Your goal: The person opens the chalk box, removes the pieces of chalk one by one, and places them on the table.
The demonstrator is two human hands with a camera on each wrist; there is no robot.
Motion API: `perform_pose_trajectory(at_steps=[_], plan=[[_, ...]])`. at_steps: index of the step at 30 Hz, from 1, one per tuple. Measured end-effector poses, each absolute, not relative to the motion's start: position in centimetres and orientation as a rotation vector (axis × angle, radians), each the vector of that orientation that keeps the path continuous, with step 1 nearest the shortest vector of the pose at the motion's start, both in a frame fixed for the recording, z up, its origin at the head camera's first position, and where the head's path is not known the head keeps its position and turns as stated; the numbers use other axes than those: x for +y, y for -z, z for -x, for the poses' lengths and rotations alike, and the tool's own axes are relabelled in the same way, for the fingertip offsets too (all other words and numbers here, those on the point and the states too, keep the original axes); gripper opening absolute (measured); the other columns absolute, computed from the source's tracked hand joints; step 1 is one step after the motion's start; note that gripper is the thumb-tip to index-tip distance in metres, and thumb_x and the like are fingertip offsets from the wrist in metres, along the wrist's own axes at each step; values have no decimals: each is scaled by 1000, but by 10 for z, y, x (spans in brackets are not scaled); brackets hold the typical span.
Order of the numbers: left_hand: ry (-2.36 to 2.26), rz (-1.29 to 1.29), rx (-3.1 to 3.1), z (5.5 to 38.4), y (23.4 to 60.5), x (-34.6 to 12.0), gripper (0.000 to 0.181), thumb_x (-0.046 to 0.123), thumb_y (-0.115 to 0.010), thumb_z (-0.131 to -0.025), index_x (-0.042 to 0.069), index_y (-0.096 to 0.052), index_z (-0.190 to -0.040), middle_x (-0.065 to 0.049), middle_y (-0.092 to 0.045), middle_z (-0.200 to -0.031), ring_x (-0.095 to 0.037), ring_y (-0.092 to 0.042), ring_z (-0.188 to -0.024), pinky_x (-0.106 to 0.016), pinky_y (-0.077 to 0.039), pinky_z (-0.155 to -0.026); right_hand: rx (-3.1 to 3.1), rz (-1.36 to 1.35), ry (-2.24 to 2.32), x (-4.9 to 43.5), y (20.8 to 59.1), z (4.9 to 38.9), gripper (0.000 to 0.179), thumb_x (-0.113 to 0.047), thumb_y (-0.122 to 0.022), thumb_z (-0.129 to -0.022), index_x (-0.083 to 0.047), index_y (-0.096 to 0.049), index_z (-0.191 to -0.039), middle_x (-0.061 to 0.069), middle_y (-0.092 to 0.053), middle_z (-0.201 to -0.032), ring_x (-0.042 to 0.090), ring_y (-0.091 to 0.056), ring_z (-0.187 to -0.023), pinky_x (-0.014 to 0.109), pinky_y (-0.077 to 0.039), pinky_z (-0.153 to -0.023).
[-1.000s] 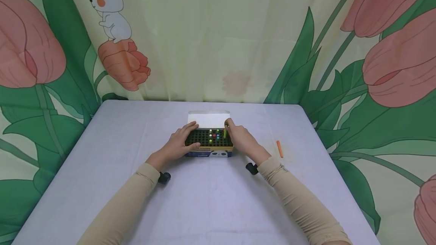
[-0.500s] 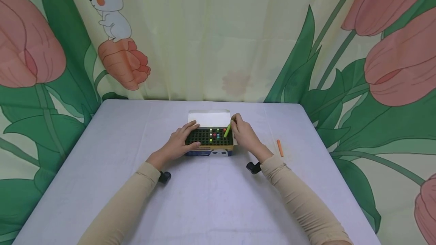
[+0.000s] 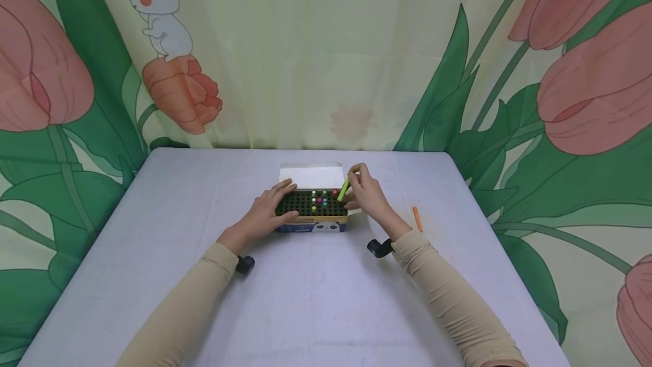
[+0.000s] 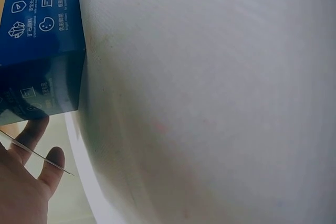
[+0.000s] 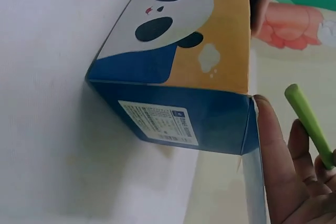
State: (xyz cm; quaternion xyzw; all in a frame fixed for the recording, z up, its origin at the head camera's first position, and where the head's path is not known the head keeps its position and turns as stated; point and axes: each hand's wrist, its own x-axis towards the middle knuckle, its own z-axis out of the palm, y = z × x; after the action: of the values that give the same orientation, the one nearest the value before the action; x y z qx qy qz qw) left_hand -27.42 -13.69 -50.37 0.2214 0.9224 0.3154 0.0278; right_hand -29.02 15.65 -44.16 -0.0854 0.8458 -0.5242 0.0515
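A blue and yellow cardboard box (image 3: 305, 227) with a panda print stands on the table. Its top bears a black holed tray (image 3: 300, 204), where several coloured chalk ends show at the right half. My left hand (image 3: 262, 211) rests on the box's left end, thumb at the front and fingers fairly straight towards the back. Over the box's right end, my right hand (image 3: 368, 190) pinches a green chalk stick (image 3: 343, 189), tilted, its lower end close above the tray. In the right wrist view, the green chalk stick (image 5: 308, 124) is beside the box, with a finger touching the box's edge.
An orange chalk stick (image 3: 417, 218) lies on the white tablecloth (image 3: 305, 304) to the right of the box. The box's white lid flap (image 3: 311, 175) is raised at the back. A printed curtain (image 3: 285, 72) hangs behind the table.
My right hand has shifted a little right and away, and the green chalk stick has gone from upright in the tray to tilted above its right end. My left hand has stayed on the box.
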Motion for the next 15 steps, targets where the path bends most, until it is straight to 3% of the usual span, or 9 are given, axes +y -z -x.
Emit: perform_pose_trajectory(at_steps=[4, 15], plan=[[-979, -684, 2839, 274, 502, -137, 79, 53, -63, -101, 25, -27, -165, 3, -15, -174, -40, -31, -150, -75, -21, -114, 2539, 269, 1656, 157, 442, 290, 28, -30, -36, -115, -6, -40, -130, 26, -62, -119, 29, -75, -82, 37, -63, -66], [-972, -682, 2834, 275, 502, -136, 80, 53, -64, -100, 25, -27, -165, 1, -15, -174, -41, -31, -151, -75, -21, -115, 2325, 226, 1825, 171, 443, 290, 39, -29, -40, -114, 0, -41, -139, 25, -50, -127, 34, -73, -97, 42, -63, -77]])
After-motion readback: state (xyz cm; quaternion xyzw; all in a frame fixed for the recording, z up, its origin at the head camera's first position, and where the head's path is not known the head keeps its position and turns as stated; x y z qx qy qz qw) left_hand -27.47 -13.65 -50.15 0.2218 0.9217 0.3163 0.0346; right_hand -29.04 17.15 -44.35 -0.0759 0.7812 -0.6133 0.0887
